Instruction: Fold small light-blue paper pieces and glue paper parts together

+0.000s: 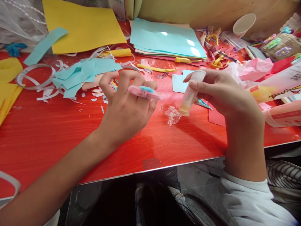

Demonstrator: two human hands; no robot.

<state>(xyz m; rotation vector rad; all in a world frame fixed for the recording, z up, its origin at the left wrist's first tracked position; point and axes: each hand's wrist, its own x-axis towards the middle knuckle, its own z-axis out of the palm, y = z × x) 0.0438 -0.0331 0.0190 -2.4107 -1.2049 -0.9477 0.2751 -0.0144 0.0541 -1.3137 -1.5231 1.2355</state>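
Observation:
My right hand (218,89) pinches a glue stick (190,95), a translucent white tube with a yellowish lower end. The tube is tilted, its lower end above a whitish smeared patch (173,115) on the red table (131,153). To its left, my left hand (128,110) is turned back up with its fingers curled. Their tips are hidden, so whatever they hold cannot be made out. A fuzzy pink and blue pipe-cleaner piece (144,92) lies across the fingers like a ring. Behind the glue stick is a light blue paper piece (180,83).
Blue paper strips (77,73) and white scraps lie left, near a tape roll (35,77). Yellow paper (84,26) and a blue paper stack (164,37) are at the back. A paper cup (244,25), a twine-wrapped pot (279,44) and plastic cups (284,114) stand or lie right.

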